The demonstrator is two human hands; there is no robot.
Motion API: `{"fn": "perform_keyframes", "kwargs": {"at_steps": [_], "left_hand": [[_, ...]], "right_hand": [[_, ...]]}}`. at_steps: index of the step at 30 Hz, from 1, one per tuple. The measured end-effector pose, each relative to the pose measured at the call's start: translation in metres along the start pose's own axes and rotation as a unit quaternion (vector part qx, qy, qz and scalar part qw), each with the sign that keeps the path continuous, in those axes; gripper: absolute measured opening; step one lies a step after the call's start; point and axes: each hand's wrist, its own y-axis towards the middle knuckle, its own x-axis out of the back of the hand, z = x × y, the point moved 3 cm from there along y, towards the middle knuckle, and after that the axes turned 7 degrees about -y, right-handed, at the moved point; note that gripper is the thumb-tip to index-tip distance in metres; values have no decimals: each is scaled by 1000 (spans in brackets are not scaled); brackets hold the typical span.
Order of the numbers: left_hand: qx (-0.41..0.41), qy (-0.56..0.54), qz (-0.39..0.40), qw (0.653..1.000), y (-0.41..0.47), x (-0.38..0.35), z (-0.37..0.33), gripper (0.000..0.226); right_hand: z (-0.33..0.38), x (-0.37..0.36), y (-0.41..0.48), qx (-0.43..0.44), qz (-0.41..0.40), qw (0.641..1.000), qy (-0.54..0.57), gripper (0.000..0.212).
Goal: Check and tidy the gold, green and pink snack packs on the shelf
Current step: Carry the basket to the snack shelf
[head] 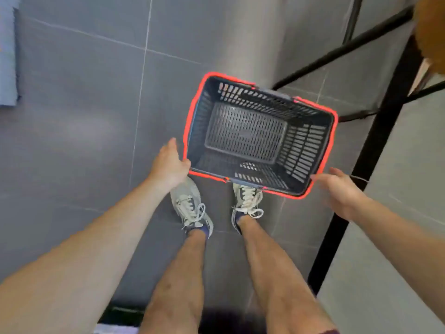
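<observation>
An empty dark plastic basket [313,143] with a red rim hangs just above my shoes, over the grey tiled floor. My left hand [169,165] grips its near left corner, with the thumb hooked over the rim. At the near right corner is my right hand [339,189], whose straight fingers reach to the rim; whether they touch it is lost in blur. A blurred orange-gold shape [431,32] sits at the top right on the shelf, and I cannot tell what it is. No green or pink packs are in view.
A black metal shelf frame [375,150] runs down the right side, with a pale grey shelf board [397,237] beside it. A blue cloth-like thing [8,56] hangs at the far left. My legs and two white laced shoes [192,208] stand on the tiles.
</observation>
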Motion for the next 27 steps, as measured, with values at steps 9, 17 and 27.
{"fn": "perform_keyframes", "kwargs": {"at_steps": [9, 17, 27], "left_hand": [[18, -77, -40, 996, 31, -20, 24, 12], [66, -110, -114, 985, -68, 117, -7, 19], [-26, -164, -180, 970, -235, 346, -148, 11]], "right_hand": [[-8, -13, 20, 51, -58, 996, 42, 43], [80, 1, -99, 154, -23, 987, 43, 37], [239, 66, -324, 269, 24, 957, 105, 24]]}}
